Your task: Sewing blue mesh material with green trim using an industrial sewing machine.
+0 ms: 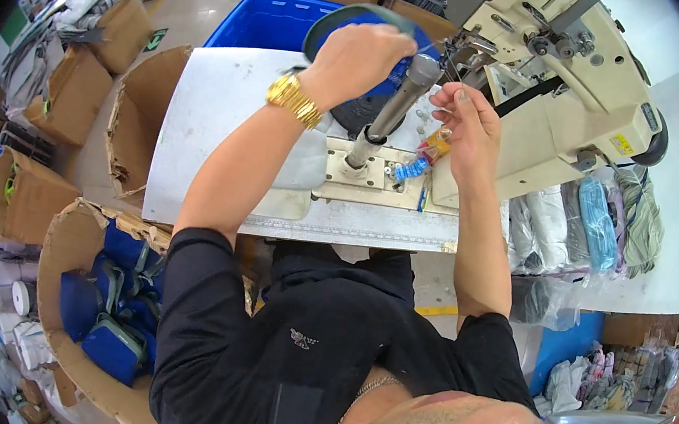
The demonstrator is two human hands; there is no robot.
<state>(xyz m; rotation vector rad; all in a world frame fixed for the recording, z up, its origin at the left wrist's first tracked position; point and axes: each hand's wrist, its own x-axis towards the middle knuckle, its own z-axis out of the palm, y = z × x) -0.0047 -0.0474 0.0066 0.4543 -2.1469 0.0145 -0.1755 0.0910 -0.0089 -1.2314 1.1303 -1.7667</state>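
Reaching over the white table (217,106), you face the sewing machine (521,161), whose cream body occupies the right part of the tabletop. On your left side stands an open carton (57,264), and inside it lie several blue bags (113,349). Beyond the far edge of the table there is a blue bin (252,22). At the right, beside the machine, wrapped bundles (598,225) lie in a row, one of them light blue. From the base plate (340,166) rises a silver post (393,109), and its top is between your left hand (361,59) and your right hand (468,126). Behind the left hand is a dark green band (320,30), which curves in front of the bin, left of the post's top. Your left fingers are bent, but one cannot tell whether they grip this band, because the hand covers the place. Your right hand is raised, its thumb and forefinger near each other; if something thin is pinched there, it is too small to tell. Behind the post lies a dark roll (355,115). Around your left wrist sits a gold watch (295,102). Just beside the right hand is a yellow thing (435,146), and below it a short blue coil (411,168).
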